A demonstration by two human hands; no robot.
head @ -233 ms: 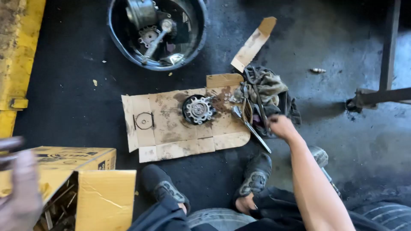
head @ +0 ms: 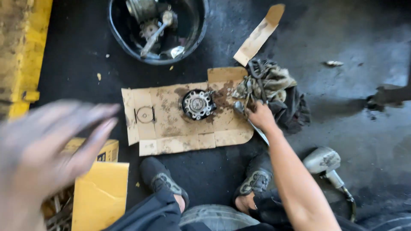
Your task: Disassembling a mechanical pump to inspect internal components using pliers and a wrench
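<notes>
**Right hand at the rag pile, left hand blurred over the box**

Right hand (head: 260, 115): reaches out from 5 o'clock across the floor, fingers curled down onto a metal tool (head: 250, 121) at the right edge of the cardboard (head: 171, 128). Looks closed around the tool's upper end; the grip itself is hidden under the knuckles. The tool's shaft runs out below the wrist toward 5 o'clock.

Rags (head: 278, 87): dirty heap just beyond the right hand at 1 o'clock, touching the cardboard's right edge, with dark metal pieces lying on top.

Left hand (head: 51, 149): close to the camera at 9 o'clock, heavily blurred, fingers spread and pointing toward 2 o'clock, holding nothing. It hangs above a yellow box (head: 100, 194).

Hub (head: 197, 104): round toothed metal part, sits near the middle of the cardboard, at 9 o'clock from the right hand, apart from it. A thin ring (head: 145, 114) lies further left on the same sheet.

Tub (head: 158, 28): black, at 12 o'clock, holds greasy metal parts.

Cardboard strip (head: 259, 35): lies at 1 o'clock, above the rags.
</notes>
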